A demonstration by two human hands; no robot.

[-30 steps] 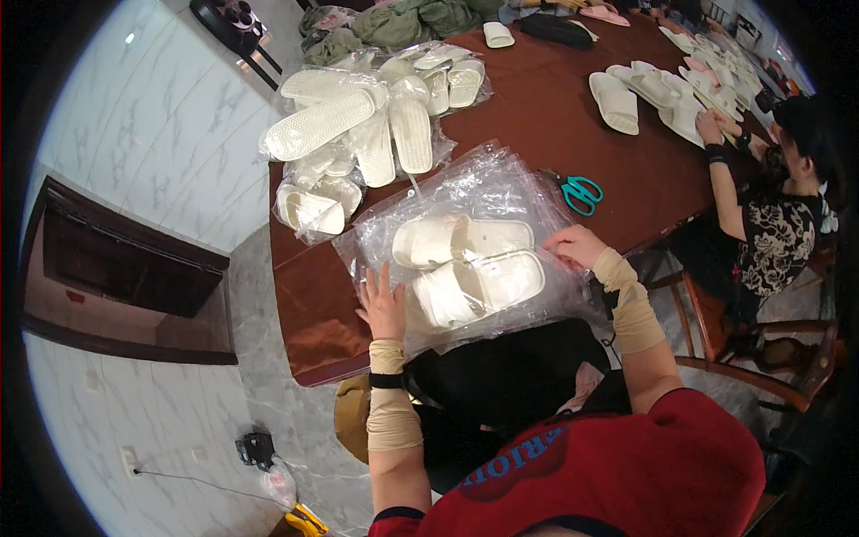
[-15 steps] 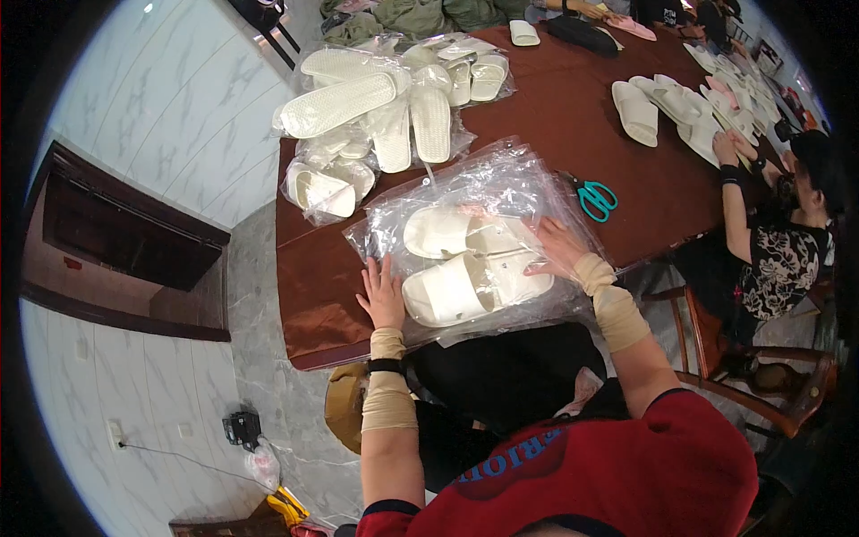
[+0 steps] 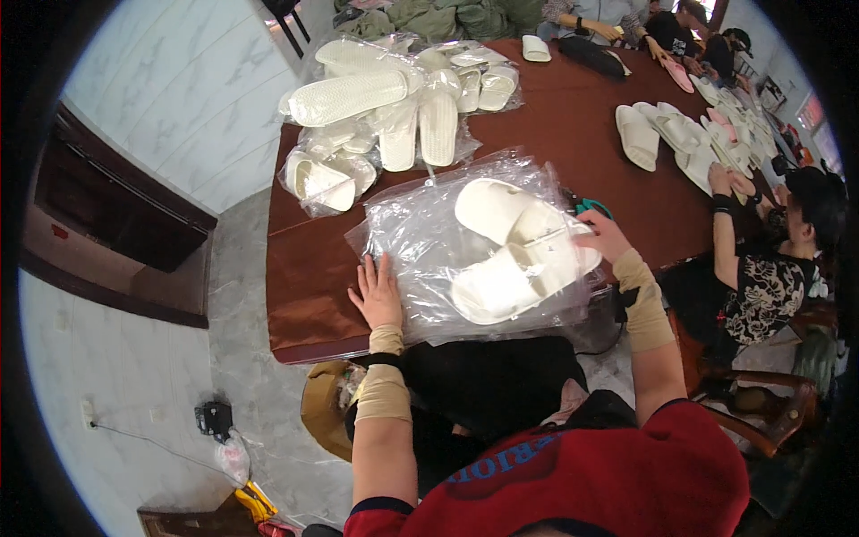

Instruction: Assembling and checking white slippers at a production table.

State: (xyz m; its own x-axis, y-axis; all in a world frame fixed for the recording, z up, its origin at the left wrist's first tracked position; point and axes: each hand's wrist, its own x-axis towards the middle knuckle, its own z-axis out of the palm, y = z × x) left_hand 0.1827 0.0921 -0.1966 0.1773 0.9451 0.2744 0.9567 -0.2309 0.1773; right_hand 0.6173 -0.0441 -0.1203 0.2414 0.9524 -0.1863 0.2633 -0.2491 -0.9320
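A pair of white slippers [image 3: 497,288] lies tilted over a stack of clear plastic bags [image 3: 407,237] at the table's near edge. At their heel ends my right hand [image 3: 605,234] is closed, with fingers over the soles and its thumb side hidden. I cannot tell whether thin film covers the pair. My left hand [image 3: 378,294] rests flat with fingers spread on the left edge of the bags, holding nothing. Teal-handled scissors [image 3: 594,208] lie just beyond my right hand, partly hidden.
Bagged white slippers [image 3: 349,97] are heaped at the far left of the brown-covered table [image 3: 555,116]. Loose slippers [image 3: 637,139] line the right side, where a co-worker [image 3: 774,259] handles some. A dark item [image 3: 592,58] and other people are at the far end.
My right hand has drawn the slippers to the right across the bags, turning them slantwise. The scissors are now more hidden. My left hand has stayed by the bags' left edge.
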